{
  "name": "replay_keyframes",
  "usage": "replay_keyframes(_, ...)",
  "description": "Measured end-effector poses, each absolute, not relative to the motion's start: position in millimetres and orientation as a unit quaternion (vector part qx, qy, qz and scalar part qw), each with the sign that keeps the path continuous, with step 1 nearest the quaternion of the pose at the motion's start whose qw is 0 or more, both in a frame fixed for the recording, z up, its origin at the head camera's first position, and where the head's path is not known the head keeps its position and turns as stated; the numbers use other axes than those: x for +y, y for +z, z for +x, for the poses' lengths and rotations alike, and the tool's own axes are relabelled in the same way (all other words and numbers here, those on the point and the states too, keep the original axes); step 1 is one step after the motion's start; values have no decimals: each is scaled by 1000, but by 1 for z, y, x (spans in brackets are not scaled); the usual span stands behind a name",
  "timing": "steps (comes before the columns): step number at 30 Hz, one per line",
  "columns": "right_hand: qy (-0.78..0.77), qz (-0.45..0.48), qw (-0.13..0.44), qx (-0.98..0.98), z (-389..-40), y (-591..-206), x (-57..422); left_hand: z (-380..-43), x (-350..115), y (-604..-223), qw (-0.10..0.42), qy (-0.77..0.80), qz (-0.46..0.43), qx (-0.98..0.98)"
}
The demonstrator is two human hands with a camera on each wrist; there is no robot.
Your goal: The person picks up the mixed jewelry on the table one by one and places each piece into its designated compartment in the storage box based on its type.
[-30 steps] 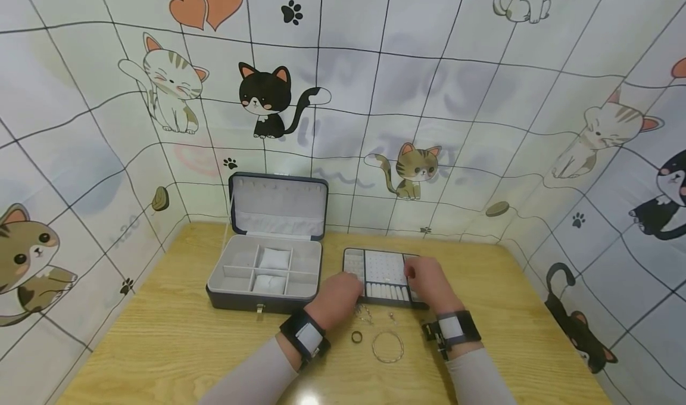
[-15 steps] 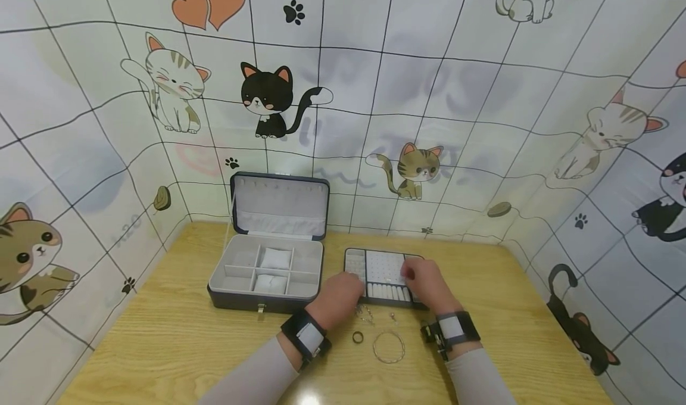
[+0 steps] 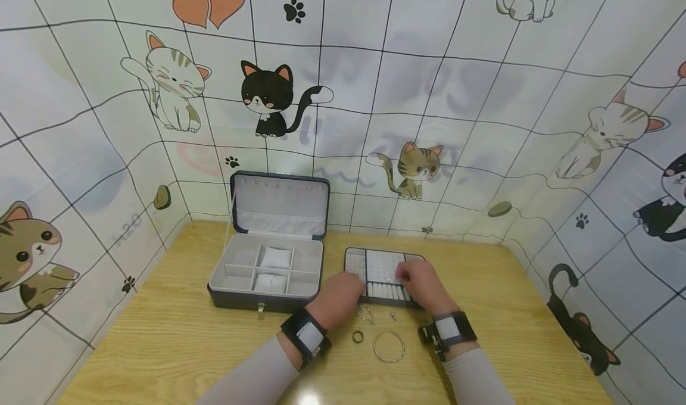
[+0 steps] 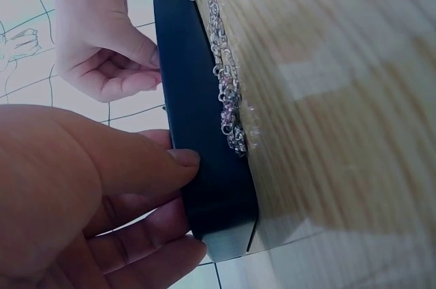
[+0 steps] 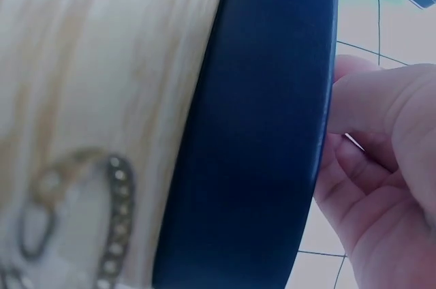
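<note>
A dark-blue jewelry tray (image 3: 382, 262) with a white earring panel and a row of ring rolls lies on the table. My left hand (image 3: 337, 298) grips its left front corner, the thumb (image 4: 182, 159) pressed on the dark front wall (image 4: 197, 112). Over the panel's right part hovers my right hand (image 3: 426, 283), thumb and fingers brought together; I cannot tell whether something small is between them. A tiny white spot shows on the panel beside those fingertips. In front of the tray lie a silver chain bracelet (image 4: 228, 91), a small drop earring (image 3: 393, 317), a dark ring (image 3: 358, 336) and a thin bangle (image 3: 389, 362).
Left of the tray stands an open jewelry box (image 3: 236, 299), lid (image 3: 281, 205) raised against the wall. White cushions (image 3: 277, 258) fill two of its compartments. A cat-patterned sheet (image 3: 348, 95) hangs behind and on both sides of the wooden table (image 3: 161, 345).
My right hand has shifted slightly left across the earring panel, toward the ring rolls. The left hand stays at the tray's corner, and the jewelry in front has not moved.
</note>
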State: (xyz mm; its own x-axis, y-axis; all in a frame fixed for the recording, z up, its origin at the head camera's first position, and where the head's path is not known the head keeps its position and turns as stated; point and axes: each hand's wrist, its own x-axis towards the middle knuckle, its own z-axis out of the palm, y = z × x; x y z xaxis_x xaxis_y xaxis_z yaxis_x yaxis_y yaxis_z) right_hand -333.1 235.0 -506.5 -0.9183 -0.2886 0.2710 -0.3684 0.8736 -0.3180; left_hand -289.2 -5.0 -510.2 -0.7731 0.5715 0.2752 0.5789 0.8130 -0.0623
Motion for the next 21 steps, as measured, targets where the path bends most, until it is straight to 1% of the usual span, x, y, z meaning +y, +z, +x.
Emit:
replay_keyframes(3,182,171,110,-962,-333,-507,235,-289,-5,-509,140,-16,-307,-941)
replay_keyframes(13,197,178,125,-956,-333,-506,245,-290,-7,-512,159,-19,-310,-937)
replay_keyframes(21,226,152,109,-956,-332,-499,254,-289,-6,-510,153,-29,-311,-937)
